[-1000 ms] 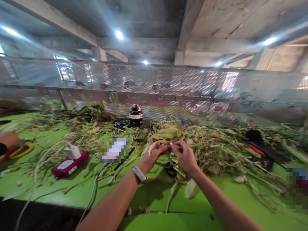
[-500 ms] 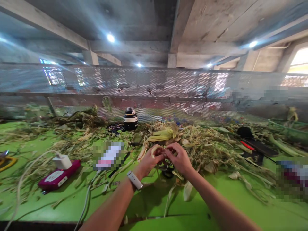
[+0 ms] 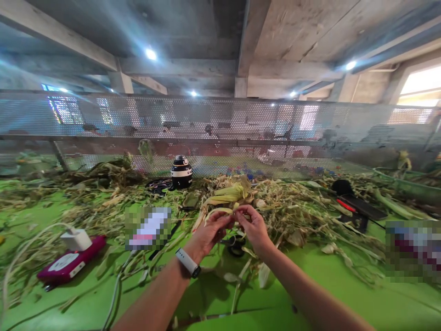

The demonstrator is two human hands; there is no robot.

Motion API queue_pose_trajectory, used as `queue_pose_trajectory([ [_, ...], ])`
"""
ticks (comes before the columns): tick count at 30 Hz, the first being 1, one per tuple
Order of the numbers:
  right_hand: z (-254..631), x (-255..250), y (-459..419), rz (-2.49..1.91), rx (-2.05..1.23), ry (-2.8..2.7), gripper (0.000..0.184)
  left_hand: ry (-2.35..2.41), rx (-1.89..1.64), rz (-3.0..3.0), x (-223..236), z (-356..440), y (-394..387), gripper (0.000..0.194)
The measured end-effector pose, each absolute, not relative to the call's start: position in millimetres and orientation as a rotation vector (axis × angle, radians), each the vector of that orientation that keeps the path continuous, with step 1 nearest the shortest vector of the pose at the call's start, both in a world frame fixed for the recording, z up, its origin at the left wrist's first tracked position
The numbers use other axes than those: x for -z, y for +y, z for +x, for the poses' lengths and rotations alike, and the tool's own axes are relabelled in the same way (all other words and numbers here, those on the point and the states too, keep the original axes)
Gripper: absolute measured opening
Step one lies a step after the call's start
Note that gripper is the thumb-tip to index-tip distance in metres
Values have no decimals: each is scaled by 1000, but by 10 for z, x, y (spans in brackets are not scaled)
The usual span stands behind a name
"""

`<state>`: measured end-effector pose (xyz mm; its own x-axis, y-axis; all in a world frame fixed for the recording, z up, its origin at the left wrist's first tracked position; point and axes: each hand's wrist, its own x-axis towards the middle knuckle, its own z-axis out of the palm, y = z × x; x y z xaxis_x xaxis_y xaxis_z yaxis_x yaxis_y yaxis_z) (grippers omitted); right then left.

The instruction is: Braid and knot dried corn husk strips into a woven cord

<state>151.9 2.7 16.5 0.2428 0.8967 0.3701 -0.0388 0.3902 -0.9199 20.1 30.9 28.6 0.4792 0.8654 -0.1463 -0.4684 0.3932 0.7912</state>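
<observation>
My left hand [image 3: 207, 233] is closed on a pale yellow strip of husk [image 3: 219, 211], which curves over its fingers. My right hand [image 3: 254, 227] pinches at the strip's right end, its fingertips almost touching those of the left. Just beyond both hands lies a yellow-green bundle of husks [image 3: 230, 193] on a heap of dried strips. Beneath the hands, black-handled scissors [image 3: 236, 248] rest on the green table [image 3: 303, 294], partly hidden by the left hand. A white-banded watch [image 3: 188, 262] is on my left wrist.
To the left are a magenta power bank [image 3: 70, 261] with a white charger [image 3: 76, 239] and a blurred-out phone [image 3: 148, 228] on a cable. A black-and-white bottle [image 3: 181, 174] stands at the back before a perforated metal screen [image 3: 213, 115]. Husk scraps [image 3: 292, 207] spread widely.
The view has swung to the right, so the table's things sit further left. My hands stay together on the strip, their fingers shifting slightly. Another person's hand at far left has gone out of view.
</observation>
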Motion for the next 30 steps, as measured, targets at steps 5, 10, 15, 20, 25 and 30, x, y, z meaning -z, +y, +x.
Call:
queue_pose_trajectory([
  [5, 1503, -200, -16, -924, -900, -1048, 30, 635, -903, 767, -284, 179, 317, 16],
  [10, 1493, -218, -37, -894, -967, -1019, 32, 595, -866, 746, -249, 166, 332, 11],
  [15, 1486, -235, -47, -890, -973, -1019, 33, 620, -902, 749, -237, 194, 325, 15],
  [20, 1490, -191, -27, -908, -982, -1045, 32, 707, -1005, 824, -261, 212, 304, 14],
  [25, 1487, -150, 2, -901, -950, -1053, 29, 710, -1014, 831, -301, 245, 229, 18],
  [30, 1470, -165, -29, -852, -1005, -1039, 26, 635, -985, 877, -280, 250, 221, 26],
])
